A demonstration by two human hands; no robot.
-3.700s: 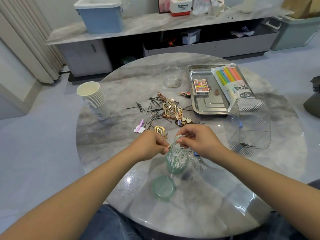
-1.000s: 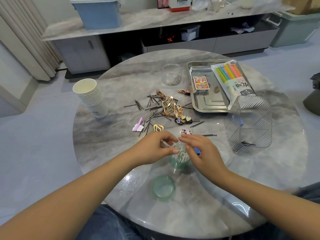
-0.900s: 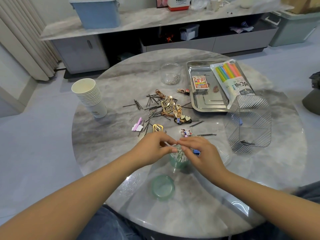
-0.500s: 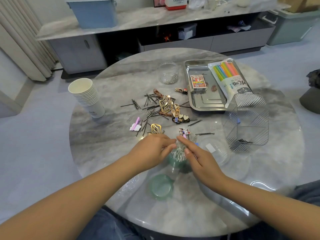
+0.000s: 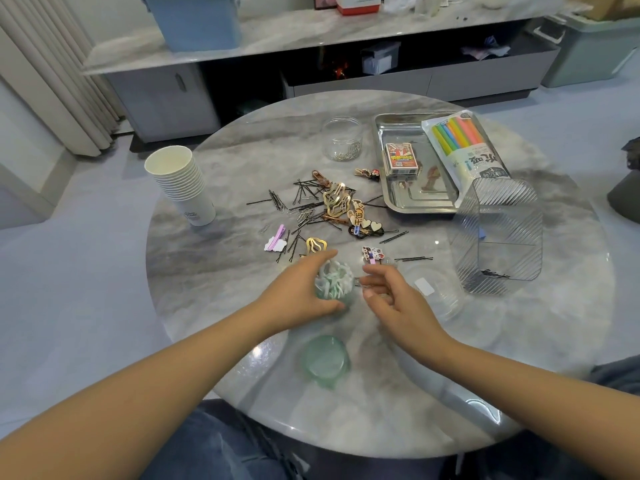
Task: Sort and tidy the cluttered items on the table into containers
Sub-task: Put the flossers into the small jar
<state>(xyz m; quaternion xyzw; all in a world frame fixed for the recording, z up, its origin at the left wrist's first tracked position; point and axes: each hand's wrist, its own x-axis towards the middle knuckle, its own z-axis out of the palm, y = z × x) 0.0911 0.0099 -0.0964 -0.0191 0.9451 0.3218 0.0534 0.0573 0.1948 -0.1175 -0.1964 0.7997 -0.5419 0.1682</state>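
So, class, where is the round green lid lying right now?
The green lid lies flat near the table's front edge, between the forearms, just nearer than the green jar.

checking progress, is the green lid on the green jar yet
No, the green lid lies on the table, apart from the green jar.
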